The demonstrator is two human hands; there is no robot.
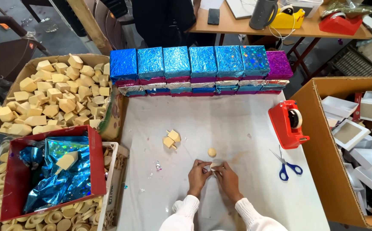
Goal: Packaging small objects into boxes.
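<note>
Head view is showing the left hand (199,174) and right hand (227,179) pinching a small cream-coloured piece (214,166) together over the white-covered table (237,128), loose pale wooden pieces (171,139) waiting nearby, foil-wrapped blue and purple boxes (201,70) already stacked behind.

**Where things lie on the wrapping table**

Wrapped boxes (201,70) stand stacked in a row along the table (237,124)'s far edge. Tape dispenser (287,124) sits right, scissors (285,164) before it. Two wooden pieces (171,139) lie centre-left. Left hand (198,175) and right hand (228,179) meet near the front edge.
</note>
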